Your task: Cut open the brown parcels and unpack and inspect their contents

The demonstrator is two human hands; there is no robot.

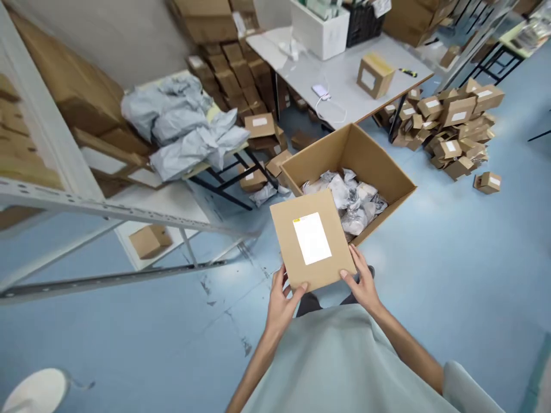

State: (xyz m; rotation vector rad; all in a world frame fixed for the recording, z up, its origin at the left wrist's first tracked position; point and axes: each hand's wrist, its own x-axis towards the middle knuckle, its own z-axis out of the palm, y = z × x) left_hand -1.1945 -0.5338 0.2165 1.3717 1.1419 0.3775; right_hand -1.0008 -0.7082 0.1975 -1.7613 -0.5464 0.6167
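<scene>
Between my two hands is a flat brown cardboard box (284, 229) with a white label (312, 238) on its upper face. My left hand (282, 301) grips its near left corner, thumb on top and fingers at the side. At the near right corner my right hand (362, 284) holds it in the same way. Just beyond, a large open carton (383, 166) stands on the floor, partly covered by the held box. Several grey and clear plastic-wrapped packages (355, 198) lie inside that carton.
A grey table (310, 74) carries a small box (375, 76), a cutter (408, 73) and a white bin (321, 28). Small boxes (460, 126) are heaped on the floor at right. To the left are a metal rack (124, 211) and a stool piled with grey mailing bags (185, 123).
</scene>
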